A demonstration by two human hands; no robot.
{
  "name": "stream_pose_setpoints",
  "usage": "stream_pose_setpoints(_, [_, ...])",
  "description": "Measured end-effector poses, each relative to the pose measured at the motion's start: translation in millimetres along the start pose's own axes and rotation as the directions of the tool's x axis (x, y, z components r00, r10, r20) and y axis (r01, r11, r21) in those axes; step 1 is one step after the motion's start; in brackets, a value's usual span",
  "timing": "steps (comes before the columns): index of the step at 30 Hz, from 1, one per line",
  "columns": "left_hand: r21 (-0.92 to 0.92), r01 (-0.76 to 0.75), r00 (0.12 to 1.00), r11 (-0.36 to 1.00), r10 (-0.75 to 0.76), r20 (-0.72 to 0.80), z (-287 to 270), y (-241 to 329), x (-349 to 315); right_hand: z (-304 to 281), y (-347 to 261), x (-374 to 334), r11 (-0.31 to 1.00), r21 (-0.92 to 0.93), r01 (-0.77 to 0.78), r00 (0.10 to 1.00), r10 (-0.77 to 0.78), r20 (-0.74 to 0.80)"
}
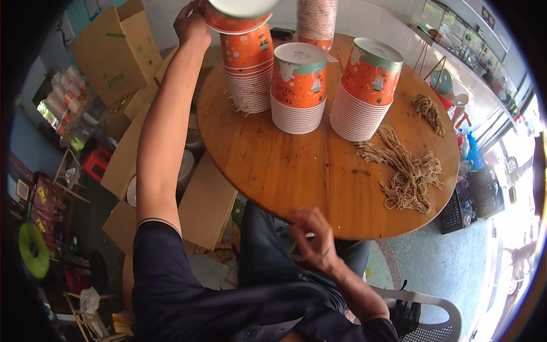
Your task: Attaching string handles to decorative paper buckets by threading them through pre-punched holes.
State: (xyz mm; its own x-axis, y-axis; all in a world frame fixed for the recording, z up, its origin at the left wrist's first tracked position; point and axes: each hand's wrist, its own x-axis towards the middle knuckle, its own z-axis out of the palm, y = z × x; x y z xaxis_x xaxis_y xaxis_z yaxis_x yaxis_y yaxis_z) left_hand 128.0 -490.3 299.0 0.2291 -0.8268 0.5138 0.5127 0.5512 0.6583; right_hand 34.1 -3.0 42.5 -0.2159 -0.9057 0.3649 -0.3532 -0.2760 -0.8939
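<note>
My left hand (pixel 192 25) reaches to the top of the far left stack and is closed on the side of an orange paper bucket (pixel 239 21), upside down with its pale base up. Under that bucket stands a tall stack of matching paper buckets (pixel 249 85). Two shorter upside-down stacks, a middle bucket stack (pixel 299 91) and a right bucket stack (pixel 367 91), rest on the round wooden table (pixel 273 176). My right hand (pixel 314 239) hangs at the table's near edge, fingers loosely bent, with a gap by the thumb and nothing seen in it.
A loose bundle of tan twine (pixel 410 171) lies at the table's right, a smaller twine bundle (pixel 428 114) beyond it. Another tall bucket stack (pixel 317 20) stands at the back. Open cardboard boxes (pixel 208 199) crowd the left side. A grey chair (pixel 433 313) is at lower right.
</note>
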Motion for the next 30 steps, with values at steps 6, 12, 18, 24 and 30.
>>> stream_pose_setpoints(6, [0.576,0.219,0.975,0.788,-0.159,-0.154,-48,-75,52,44,6,-42,0.997,0.077,-0.006,0.987,-0.007,0.162])
stream_pose_setpoints(12, [0.591,0.274,0.958,0.759,-0.271,-0.096,-61,-115,-2,37,10,-42,0.997,0.04,-0.07,0.969,0.058,0.239])
stream_pose_setpoints(18, [0.627,0.304,0.911,0.717,-0.411,0.028,-130,-106,-18,24,-17,-45,0.963,0.248,-0.104,0.91,-0.009,0.414])
stream_pose_setpoints(24, [0.699,-0.604,0.797,0.382,0.299,0.525,-78,-67,-80,0,-38,-51,0.862,0.393,-0.319,0.811,0.034,0.584])
stream_pose_setpoints(30, [0.211,-0.936,0.263,0.282,0.162,0.951,12,-4,-180,2,-43,-44,0.89,0.392,-0.233,0.84,-0.019,0.543])
